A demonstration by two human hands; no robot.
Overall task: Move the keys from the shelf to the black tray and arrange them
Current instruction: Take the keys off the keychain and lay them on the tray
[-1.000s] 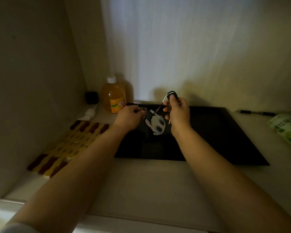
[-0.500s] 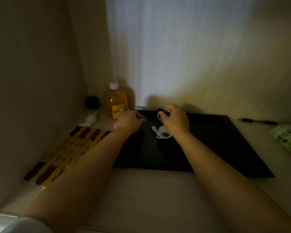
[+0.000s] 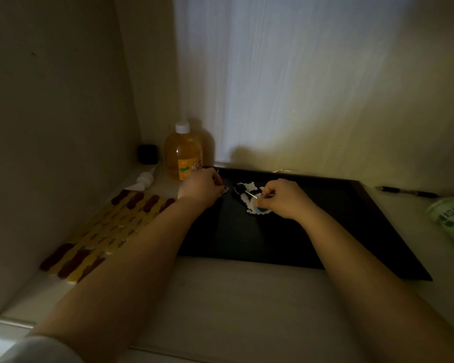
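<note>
One flat rectangular black tray (image 3: 338, 231) lies on the pale shelf surface (image 3: 233, 305); I note it as the largest item and the destination. Both of my hands work over its far left part. One yellow slatted mat with dark red ends (image 3: 100, 231) lies left of the tray, and one clear bottle of orange drink with a white cap (image 3: 184, 155) stands behind the tray's far left corner. One green packet (image 3: 451, 218) and one dark pen (image 3: 406, 192) lie to the right, off the tray.

My right hand (image 3: 286, 199) rests on the tray, thumb and forefinger pinched on a thin metal key (image 3: 253, 196) of the bunch. One black-and-white pixel-pattern charm (image 3: 250, 203) lies flat on the tray under that hand, with a dark fob just beside it. My left hand (image 3: 201, 188) sits at the tray's left edge, fingers curled in; something pale shows at the fingertips, but I cannot tell what it grips.

Assessment: the transfer looks done for this one bunch, now touching the tray. Arranging remains. I cannot count separate keys in this dim light.
</note>
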